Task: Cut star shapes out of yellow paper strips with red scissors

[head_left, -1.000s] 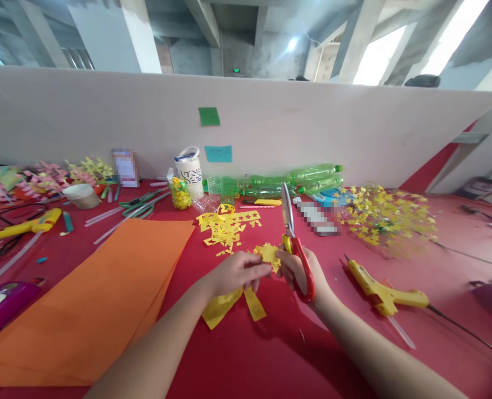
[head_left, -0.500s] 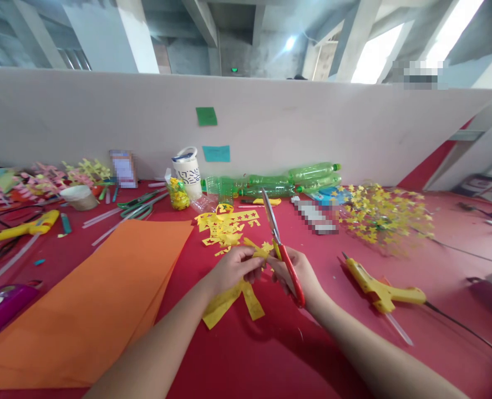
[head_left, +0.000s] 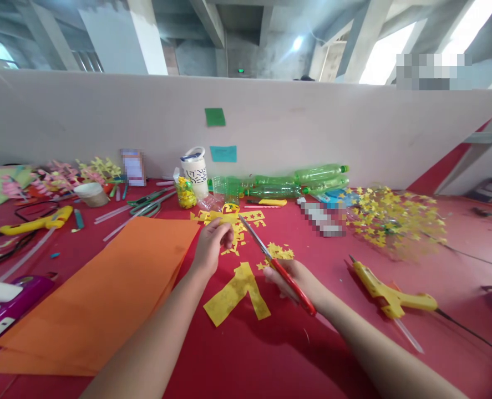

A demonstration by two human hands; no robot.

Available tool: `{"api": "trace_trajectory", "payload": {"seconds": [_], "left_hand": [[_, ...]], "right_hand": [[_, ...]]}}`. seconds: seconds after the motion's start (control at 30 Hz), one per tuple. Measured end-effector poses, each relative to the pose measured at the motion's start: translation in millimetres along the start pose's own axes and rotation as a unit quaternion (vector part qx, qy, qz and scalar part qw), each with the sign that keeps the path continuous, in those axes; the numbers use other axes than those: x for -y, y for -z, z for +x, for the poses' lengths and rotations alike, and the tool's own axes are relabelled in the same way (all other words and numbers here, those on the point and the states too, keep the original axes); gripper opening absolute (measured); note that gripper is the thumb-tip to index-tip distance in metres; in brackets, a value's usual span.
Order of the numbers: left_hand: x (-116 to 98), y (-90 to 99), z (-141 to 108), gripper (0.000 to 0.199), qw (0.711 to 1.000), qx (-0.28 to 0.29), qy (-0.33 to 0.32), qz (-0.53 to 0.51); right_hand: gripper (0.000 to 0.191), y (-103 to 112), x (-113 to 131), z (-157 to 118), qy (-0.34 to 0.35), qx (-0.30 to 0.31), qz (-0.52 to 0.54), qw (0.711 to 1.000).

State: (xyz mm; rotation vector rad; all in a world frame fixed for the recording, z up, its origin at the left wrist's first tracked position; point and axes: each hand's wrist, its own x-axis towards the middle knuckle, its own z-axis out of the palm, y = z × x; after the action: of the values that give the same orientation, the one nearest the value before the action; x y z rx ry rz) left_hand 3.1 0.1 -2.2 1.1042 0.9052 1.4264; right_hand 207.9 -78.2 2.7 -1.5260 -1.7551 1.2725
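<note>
In the head view, the right hand (head_left: 298, 277) has its grip closed around the red handle of the scissors (head_left: 285, 276), blades pointing up and to the left; just beyond its fingers lies a small heap of yellow stars (head_left: 281, 252) on the red surface (head_left: 237, 360); the left hand (head_left: 208, 246) is near the yellow scraps (head_left: 237, 241), fingers curled, and whether its grip holds a piece cannot be told; nearer the wearer, between the forearms, lie yellow strips (head_left: 224, 299); to the left are orange sheets (head_left: 112, 288), with a purple device (head_left: 25, 302) beside them; to the right, a yellow glue gun (head_left: 395, 299) lies in front of a spray of yellow stars on thin stems (head_left: 395, 219); at the back, green bottles (head_left: 277, 188) and a white tumbler (head_left: 193, 172) stand or lie along a pale partition (head_left: 295, 127).
</note>
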Motion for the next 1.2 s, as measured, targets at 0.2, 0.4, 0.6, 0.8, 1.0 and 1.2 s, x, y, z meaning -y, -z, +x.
{"api": "trace_trajectory", "payload": {"seconds": [0.2, 0.4, 0.6, 0.8, 1.0, 1.2], "left_hand": [[1.5, 0.3, -1.0, 0.017, 1.000, -0.006, -0.010, 0.003], [1.6, 0.0, -1.3, 0.016, 1.000, -0.005, -0.004, -0.002], [0.1, 1.7, 1.1, 0.016, 0.999, -0.043, -0.011, -0.009], [0.0, 1.3, 0.3, 0.017, 1.000, -0.029, -0.004, -0.003], [-0.6, 0.5, -1.6, 0.017, 1.000, 0.001, -0.003, 0.002], [-2.9, -1.4, -3.7, 0.017, 1.000, 0.011, 0.000, 0.012]], "right_hand": [[0.041, 2.4, 1.9, -1.6, -0.013, 0.027, -0.013, 0.999], [0.043, 0.1, 0.9, -1.3, -0.031, 0.047, 0.030, 0.998], [0.041, 1.4, 0.1, -2.7, -0.036, 0.053, 0.041, 0.997], [0.041, 1.2, -0.9, -1.3, -0.041, 0.056, 0.038, 0.997], [0.042, 1.6, 2.9, -2.7, -0.036, 0.053, 0.041, 0.997], [0.042, 2.3, 6.2, -4.3, -0.031, 0.053, 0.046, 0.997]]}}
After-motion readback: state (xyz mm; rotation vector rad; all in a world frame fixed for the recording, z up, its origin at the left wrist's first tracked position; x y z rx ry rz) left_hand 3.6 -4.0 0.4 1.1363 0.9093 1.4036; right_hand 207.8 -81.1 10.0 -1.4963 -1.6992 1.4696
